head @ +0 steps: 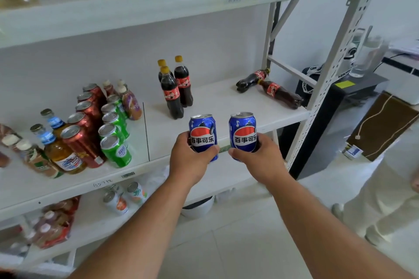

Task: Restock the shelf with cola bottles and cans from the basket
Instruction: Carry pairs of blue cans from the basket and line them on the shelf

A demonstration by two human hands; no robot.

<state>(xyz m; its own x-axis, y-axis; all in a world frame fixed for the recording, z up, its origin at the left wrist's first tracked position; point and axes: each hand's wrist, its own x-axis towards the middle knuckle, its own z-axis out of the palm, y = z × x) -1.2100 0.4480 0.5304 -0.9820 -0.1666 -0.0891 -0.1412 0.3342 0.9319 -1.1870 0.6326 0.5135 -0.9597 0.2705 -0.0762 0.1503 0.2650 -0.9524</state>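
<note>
**Two cans in hand, shelf just ahead**

Both grips are closed — our left hand [190,158] wraps the lower half of one blue cola can [203,135], our right hand [258,158] the other can [243,133]. Each stands upright at the front edge of the middle shelf [226,102], whose bare stretch lies straight ahead — standing cola bottles [175,88] behind, two fallen bottles [272,88] to the right.
</note>
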